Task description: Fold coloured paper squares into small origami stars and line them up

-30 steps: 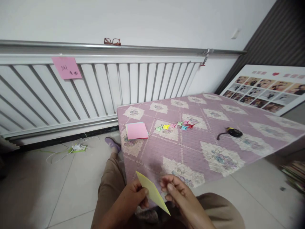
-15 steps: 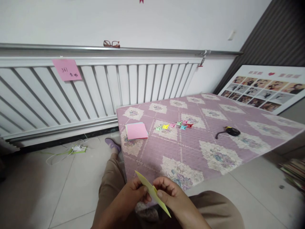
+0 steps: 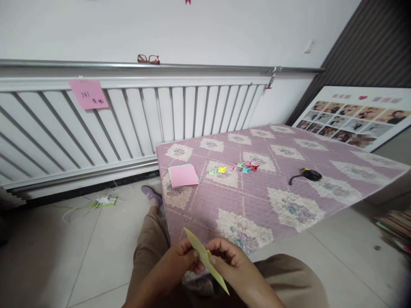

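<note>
A folded sheet of yellow paper [image 3: 196,245] is held slantwise above my lap, at the near edge of the table. My left hand [image 3: 181,261] pinches it from the left, the thumb lying against its face. From the other side my right hand [image 3: 233,265] grips it, thumb and fingers closed at a small raised fold near the middle. Beyond my hands, a stack of coloured paper [image 3: 183,176] lies on the table with a pink sheet on top. To its right sit several small folded paper pieces [image 3: 232,167] in green, yellow, pink, blue and red.
The table [image 3: 208,209] wears a purple floral cloth. A black object with a short cord [image 3: 311,175] lies at its right. Behind stands a white radiator [image 3: 180,111] with a pink note [image 3: 89,95]; glasses [image 3: 148,59] rest on the pipe. A power strip [image 3: 105,201] lies on the floor.
The view has shifted very slightly. Both hands keep their hold on the yellow paper, which has tilted a little; its grip looks otherwise the same.
</note>
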### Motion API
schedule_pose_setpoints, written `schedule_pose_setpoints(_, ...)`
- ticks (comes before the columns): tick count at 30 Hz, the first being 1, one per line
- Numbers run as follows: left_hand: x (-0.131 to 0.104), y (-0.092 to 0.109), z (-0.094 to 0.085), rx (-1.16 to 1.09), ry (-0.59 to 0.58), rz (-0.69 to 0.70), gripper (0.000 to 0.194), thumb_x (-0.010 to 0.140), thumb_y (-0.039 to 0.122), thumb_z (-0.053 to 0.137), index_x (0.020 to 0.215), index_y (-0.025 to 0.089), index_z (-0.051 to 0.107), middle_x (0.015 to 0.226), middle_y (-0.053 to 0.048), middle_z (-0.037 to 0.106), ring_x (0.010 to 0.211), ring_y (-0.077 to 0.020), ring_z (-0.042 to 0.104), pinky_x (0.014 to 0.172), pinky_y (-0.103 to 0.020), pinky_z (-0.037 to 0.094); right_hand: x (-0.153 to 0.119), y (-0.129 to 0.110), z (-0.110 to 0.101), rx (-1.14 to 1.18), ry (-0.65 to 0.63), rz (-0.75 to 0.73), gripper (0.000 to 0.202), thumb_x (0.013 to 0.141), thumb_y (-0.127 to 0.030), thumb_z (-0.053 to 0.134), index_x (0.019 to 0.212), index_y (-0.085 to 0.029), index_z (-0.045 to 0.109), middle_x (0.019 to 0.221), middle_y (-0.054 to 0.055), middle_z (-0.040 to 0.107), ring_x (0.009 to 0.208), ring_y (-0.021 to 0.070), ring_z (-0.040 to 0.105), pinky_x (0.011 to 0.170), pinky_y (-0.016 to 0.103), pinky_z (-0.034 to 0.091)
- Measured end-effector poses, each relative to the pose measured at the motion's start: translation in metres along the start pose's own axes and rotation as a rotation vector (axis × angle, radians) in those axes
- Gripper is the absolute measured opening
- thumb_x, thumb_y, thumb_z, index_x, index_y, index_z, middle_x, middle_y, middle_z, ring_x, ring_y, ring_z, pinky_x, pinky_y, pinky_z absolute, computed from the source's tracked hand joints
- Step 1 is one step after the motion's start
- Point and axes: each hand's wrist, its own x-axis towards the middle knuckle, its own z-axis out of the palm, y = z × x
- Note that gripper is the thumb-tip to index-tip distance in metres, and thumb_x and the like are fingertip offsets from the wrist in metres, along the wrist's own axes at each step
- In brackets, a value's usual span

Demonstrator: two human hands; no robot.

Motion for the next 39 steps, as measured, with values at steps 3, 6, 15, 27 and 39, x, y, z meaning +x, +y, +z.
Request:
schedule_pose_setpoints(3,0.0,-0.003,-0.001,0.052,-0.018,0.02,0.02,0.079,0.031,0.061,0.084,0.012,0.062,0.068,-0.001,0.058,0.062,-0.0117,0.051,0.062,-0.026,0.04,0.0,0.004,0.0,0.024,0.016,0.021,0.026,0.081,-0.044,0.064,0.089,-0.019,0.061,0.077,0.002,0.068,0.075,0.019,0.065,0.076,0.033,0.047)
schedule_pose_setpoints(6,-0.001,-0.002,0.0,0.097,-0.026,0.024,0.017,0.079,0.029,0.059,0.083,0.013,0.061,0.067,0.0,0.057,0.06,-0.0113,0.051,0.06,-0.026,0.039,-0.001,0.007,0.0,0.084,-0.007,0.04,0.025,0.081,-0.042,0.065,0.089,-0.019,0.06,0.075,0.002,0.068,0.074,0.0189,0.066,0.074,0.033,0.047)
schedule_pose_setpoints(15,-0.003,-0.003,0.003,-0.13,0.041,-0.06,0.025,0.074,0.033,0.067,0.085,0.014,0.056,0.064,0.001,0.056,0.051,-0.0077,0.046,0.052,-0.022,0.034,0.0,0.015,-0.001,0.17,-0.036,0.029,0.026,0.083,-0.044,0.063,0.09,-0.019,0.058,0.075,0.004,0.069,0.076,0.0204,0.066,0.072,0.032,0.044)
schedule_pose_setpoints(27,0.001,-0.009,-0.002,-0.141,0.09,-0.074,0.027,0.072,0.036,0.068,0.081,0.015,0.054,0.047,0.007,0.047,0.038,-0.005,0.034,0.04,-0.019,0.021,0.003,0.032,-0.005,0.065,0.059,0.103,0.036,0.076,-0.054,0.067,0.087,-0.02,0.062,0.08,0.003,0.067,0.076,0.0181,0.062,0.069,0.029,0.043)
schedule_pose_setpoints(39,0.0,-0.008,-0.002,-0.174,0.057,-0.069,0.034,0.075,0.045,0.069,0.082,0.015,0.055,0.054,0.005,0.05,0.042,-0.006,0.04,0.041,-0.018,0.029,0.005,0.038,-0.003,0.213,-0.002,0.096,0.033,0.078,-0.049,0.068,0.089,-0.019,0.061,0.075,0.004,0.068,0.074,0.0177,0.064,0.071,0.032,0.046)
